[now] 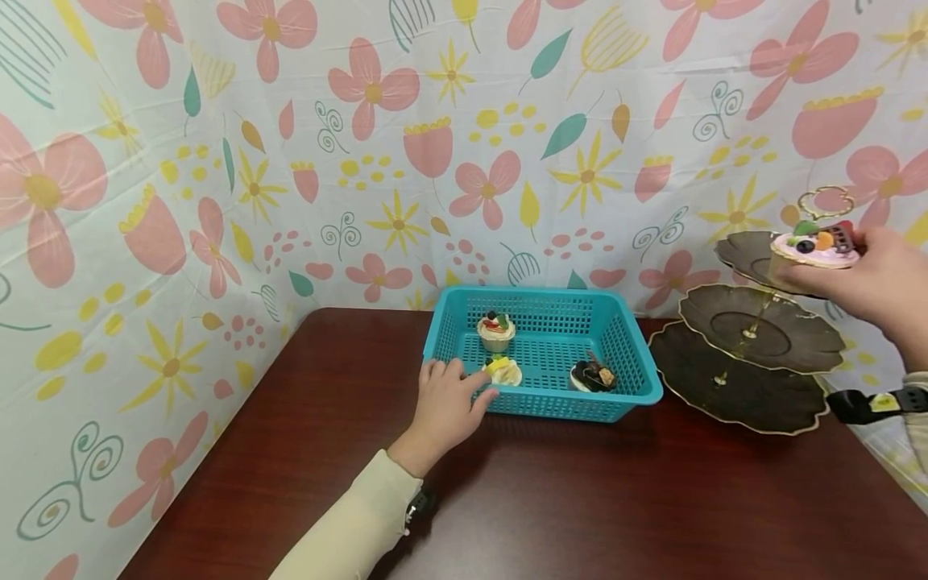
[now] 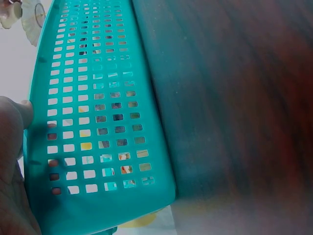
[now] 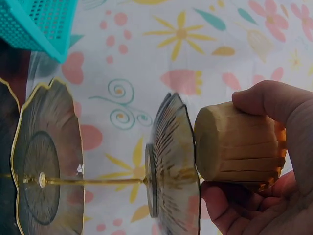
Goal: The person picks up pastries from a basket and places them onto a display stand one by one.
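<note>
My right hand grips a cupcake with pink cream, berries and a chocolate piece on top, at the top plate of a three-tier cake stand. In the right wrist view the cupcake's tan wrapper is pinched between thumb and fingers, its base close against the top plate. My left hand reaches over the near rim of a turquoise basket, fingers beside a cream cupcake with a yellow topping. Whether they touch it is hidden.
Inside the basket stand a cupcake with red fruit at the back and a dark chocolate-topped cupcake on the right. The dark wooden table meets a flower-patterned cloth behind. The stand is just right of the basket.
</note>
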The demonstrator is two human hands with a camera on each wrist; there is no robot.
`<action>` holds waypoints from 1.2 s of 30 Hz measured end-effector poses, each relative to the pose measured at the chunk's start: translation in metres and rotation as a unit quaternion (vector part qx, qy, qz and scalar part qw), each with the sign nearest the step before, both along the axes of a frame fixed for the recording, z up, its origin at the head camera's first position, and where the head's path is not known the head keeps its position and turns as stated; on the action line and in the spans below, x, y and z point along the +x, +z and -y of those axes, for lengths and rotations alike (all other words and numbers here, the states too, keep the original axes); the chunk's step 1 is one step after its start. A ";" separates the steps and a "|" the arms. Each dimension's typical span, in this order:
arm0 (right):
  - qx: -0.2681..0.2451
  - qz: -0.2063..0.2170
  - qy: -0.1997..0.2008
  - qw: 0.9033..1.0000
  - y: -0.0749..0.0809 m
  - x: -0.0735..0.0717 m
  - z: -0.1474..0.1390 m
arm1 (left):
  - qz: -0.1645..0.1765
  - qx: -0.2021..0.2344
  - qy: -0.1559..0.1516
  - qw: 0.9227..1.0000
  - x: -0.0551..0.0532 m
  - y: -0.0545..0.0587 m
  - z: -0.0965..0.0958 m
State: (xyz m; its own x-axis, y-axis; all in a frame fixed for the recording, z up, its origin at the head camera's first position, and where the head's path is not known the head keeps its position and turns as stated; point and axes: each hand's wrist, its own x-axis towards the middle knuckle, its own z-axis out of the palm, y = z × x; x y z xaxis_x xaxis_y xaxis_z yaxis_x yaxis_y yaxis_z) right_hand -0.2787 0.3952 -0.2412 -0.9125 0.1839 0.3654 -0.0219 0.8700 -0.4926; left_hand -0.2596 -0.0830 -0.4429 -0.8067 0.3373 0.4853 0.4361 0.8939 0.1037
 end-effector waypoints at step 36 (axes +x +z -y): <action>0.076 0.041 -0.028 0.996 -0.003 -0.025 -0.017 | -0.009 0.002 -0.004 1.000 -0.001 0.001 0.001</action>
State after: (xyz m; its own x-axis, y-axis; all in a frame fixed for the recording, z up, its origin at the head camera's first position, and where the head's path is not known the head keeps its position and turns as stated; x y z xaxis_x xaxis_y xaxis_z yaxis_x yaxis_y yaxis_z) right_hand -0.3034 0.4122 -0.2443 -0.9303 0.1847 0.3168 0.0648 0.9331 -0.3537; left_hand -0.2603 -0.0836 -0.4423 -0.7954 0.3417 0.5006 0.4455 0.8896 0.1005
